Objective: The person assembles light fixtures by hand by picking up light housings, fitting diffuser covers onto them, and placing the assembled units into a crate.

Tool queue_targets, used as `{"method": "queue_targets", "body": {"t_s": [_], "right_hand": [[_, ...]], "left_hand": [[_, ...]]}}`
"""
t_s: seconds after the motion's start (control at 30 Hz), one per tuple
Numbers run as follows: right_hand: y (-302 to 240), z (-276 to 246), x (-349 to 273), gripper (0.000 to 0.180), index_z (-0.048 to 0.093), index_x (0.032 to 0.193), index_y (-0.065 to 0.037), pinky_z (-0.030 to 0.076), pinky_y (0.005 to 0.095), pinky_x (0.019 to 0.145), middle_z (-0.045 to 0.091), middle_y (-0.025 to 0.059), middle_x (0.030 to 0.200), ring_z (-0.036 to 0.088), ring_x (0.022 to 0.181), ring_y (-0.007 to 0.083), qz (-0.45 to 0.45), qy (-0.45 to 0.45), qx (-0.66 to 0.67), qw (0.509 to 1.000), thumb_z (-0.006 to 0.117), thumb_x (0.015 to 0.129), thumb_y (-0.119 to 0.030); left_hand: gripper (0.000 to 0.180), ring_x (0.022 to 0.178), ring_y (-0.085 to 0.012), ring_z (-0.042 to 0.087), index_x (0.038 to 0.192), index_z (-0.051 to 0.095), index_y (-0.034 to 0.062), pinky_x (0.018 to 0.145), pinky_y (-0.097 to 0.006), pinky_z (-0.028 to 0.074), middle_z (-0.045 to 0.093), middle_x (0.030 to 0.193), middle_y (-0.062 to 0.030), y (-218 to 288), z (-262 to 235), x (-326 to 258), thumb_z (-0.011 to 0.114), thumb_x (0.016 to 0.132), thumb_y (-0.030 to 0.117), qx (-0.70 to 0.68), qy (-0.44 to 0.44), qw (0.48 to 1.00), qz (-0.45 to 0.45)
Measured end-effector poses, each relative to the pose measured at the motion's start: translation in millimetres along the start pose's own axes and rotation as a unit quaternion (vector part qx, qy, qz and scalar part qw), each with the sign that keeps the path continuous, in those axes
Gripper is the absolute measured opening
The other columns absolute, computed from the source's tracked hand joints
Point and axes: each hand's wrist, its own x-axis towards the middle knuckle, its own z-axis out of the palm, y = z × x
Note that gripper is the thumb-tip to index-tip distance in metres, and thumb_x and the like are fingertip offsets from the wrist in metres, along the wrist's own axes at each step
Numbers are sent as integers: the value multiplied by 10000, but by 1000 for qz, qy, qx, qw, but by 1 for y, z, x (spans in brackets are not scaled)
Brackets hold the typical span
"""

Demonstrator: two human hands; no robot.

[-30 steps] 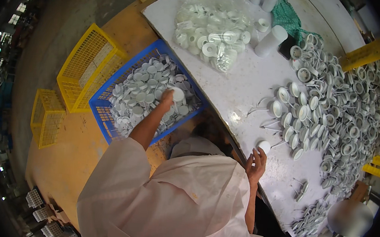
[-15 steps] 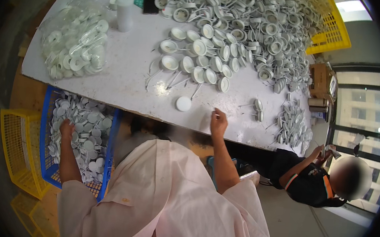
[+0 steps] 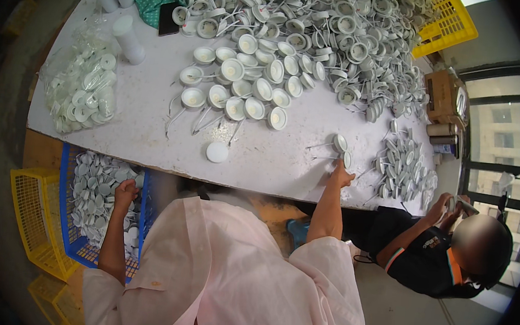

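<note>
My right hand [image 3: 341,176] reaches to the table's near right part. Its fingertips pinch the rim of the nearer of two small white round lamp housings [image 3: 347,160], which lie together with thin wires trailing left. Over the blue basket [image 3: 62,207] my left hand [image 3: 125,191] is raised with curled fingers; what it holds, if anything, is hidden. Many white round discs [image 3: 94,188] fill that basket. A single white round disc [image 3: 217,152] lies near the table's front edge. Behind it stands a group of open white lamp cups [image 3: 235,108] with wires.
A big heap of lamp housings [image 3: 346,27] covers the table's back; a smaller pile [image 3: 399,165] lies at the right. On the left are a bag of white rings [image 3: 84,91] and a white cylinder [image 3: 128,39]. A co-worker [image 3: 419,254] sits at the right, handling something.
My right hand has moved right to the two lamp housings. My left hand has risen from among the discs in the basket. The whole view has shifted somewhat.
</note>
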Motion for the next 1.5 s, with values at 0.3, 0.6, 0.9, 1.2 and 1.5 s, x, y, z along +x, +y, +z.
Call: {"method": "queue_targets", "body": {"t_s": [0.3, 0.6, 0.9, 1.2, 1.5], "right_hand": [[-10, -9, 14, 979, 360, 1327, 43, 356, 378, 1011, 432, 278, 1299, 445, 1193, 377, -145, -73, -63, 985, 767, 582, -444], [-33, -44, -160, 793, 347, 1330, 28, 351, 363, 997, 447, 207, 1236, 433, 1176, 318, -377, -143, 99, 909, 772, 677, -122], [-86, -50, -352, 870, 386, 1303, -1, 433, 373, 871, 505, 175, 1192, 515, 1042, 317, -572, -424, 214, 669, 818, 548, -34], [-64, -34, -363, 766, 414, 1282, -15, 463, 363, 820, 536, 165, 1128, 549, 977, 273, -465, -539, 75, 698, 781, 614, -92], [-3, 22, -323, 496, 598, 900, 16, 478, 313, 642, 616, 88, 722, 591, 676, 203, -395, -444, -185, 783, 763, 645, -378]], "left_hand": [[248, 823, -169, 640, 1080, 574, 2, 641, -242, 492, 632, 1013, -96, 57, 45, -25, 536, 876, 138, 30, -23, 996, 86], [292, 1067, -210, 572, 1162, 490, -49, 897, -300, 457, 597, 1130, -147, 189, 178, -95, 516, 898, 72, 54, -334, 913, 229], [673, 1214, -186, 390, 1407, 193, 56, 989, -308, 346, 384, 1321, -107, 242, 212, -89, 468, 922, 434, -223, -448, 839, 212], [750, 852, -137, 563, 1308, 321, 26, 728, -261, 476, 539, 1045, -54, 212, 130, -73, 759, 718, 177, -317, -344, 866, 177], [736, 1024, -195, 549, 1300, 319, 43, 864, -357, 519, 485, 1162, -77, 187, 105, -71, 724, 689, -20, -256, -272, 902, 216]]}}
